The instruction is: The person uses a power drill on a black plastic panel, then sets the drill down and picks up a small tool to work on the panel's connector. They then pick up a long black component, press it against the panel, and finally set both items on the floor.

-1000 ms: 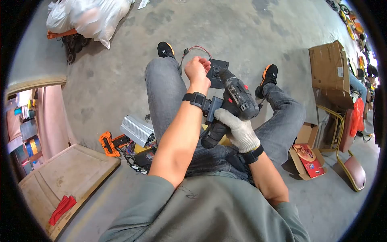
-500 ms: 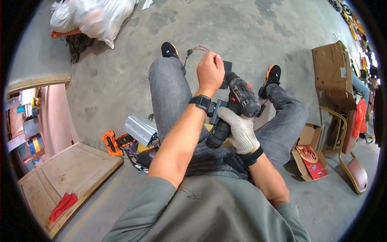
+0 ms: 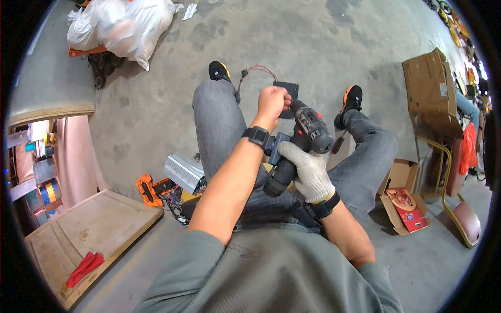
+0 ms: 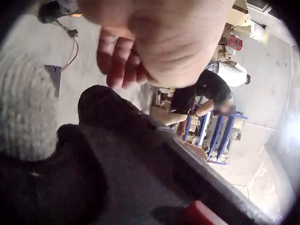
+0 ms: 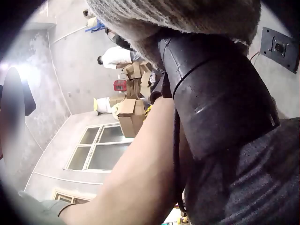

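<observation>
A black cordless drill (image 3: 311,128) slants across the lap, its chuck pointing toward the floor ahead. The gloved right hand (image 3: 309,169) grips its handle; in the right wrist view the glove (image 5: 187,18) wraps over the dark handle (image 5: 220,98). The bare left hand (image 3: 272,106) is beside the chuck with fingers curled. In the left wrist view, that hand (image 4: 150,47) hangs just above the chuck (image 4: 101,105), and no held thing shows. Beyond them on the floor lies a black plate (image 3: 287,92) with a red wire.
Left of the legs are a silver finned box (image 3: 183,172), an orange-and-black tool (image 3: 150,190) and tangled cables. A wooden board (image 3: 99,229) bears a red cloth. To the right stand cardboard boxes (image 3: 429,86) and a yellow-framed chair (image 3: 448,182). White sacks (image 3: 133,28) lie far left.
The left hand has shifted right to the drill's chuck, and its fingers have curled in. The right hand keeps its grip on the drill, nearly unmoved.
</observation>
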Motion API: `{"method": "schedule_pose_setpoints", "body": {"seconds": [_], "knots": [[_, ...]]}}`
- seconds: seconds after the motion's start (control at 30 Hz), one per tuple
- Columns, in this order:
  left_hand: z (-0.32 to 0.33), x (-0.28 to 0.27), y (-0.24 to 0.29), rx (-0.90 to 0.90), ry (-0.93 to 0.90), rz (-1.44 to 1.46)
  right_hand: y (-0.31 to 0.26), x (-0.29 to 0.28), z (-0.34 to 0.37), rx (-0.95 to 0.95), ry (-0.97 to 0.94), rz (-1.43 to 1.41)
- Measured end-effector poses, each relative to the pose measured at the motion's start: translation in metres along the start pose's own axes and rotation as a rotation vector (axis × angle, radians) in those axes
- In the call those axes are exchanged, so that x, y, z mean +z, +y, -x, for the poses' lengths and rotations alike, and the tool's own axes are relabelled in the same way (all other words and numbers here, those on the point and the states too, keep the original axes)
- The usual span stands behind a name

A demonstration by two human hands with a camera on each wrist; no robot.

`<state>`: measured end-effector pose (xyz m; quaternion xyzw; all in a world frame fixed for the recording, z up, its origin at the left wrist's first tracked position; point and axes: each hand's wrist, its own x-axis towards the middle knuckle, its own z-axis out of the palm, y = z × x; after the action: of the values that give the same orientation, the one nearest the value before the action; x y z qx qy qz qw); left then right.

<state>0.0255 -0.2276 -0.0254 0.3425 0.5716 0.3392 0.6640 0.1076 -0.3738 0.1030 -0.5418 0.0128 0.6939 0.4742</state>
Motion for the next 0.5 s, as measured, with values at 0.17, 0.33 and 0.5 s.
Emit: {"method": "schedule_pose_setpoints", "body": {"seconds": [0.17, 0.33, 0.5], "knots": [[0.007, -0.013, -0.007, -0.181, 0.007, 0.18, 0.013, -0.01, -0.015, -0.158, 0.039, -0.001], [0.054, -0.024, -0.009, -0.272, -0.078, 0.132, -0.008, -0.046, -0.035, -0.266, 0.11, 0.009], [0.133, -0.006, 0.01, -0.197, -0.767, -0.217, -0.036, -0.053, -0.039, -0.338, 0.142, -0.134]]}}
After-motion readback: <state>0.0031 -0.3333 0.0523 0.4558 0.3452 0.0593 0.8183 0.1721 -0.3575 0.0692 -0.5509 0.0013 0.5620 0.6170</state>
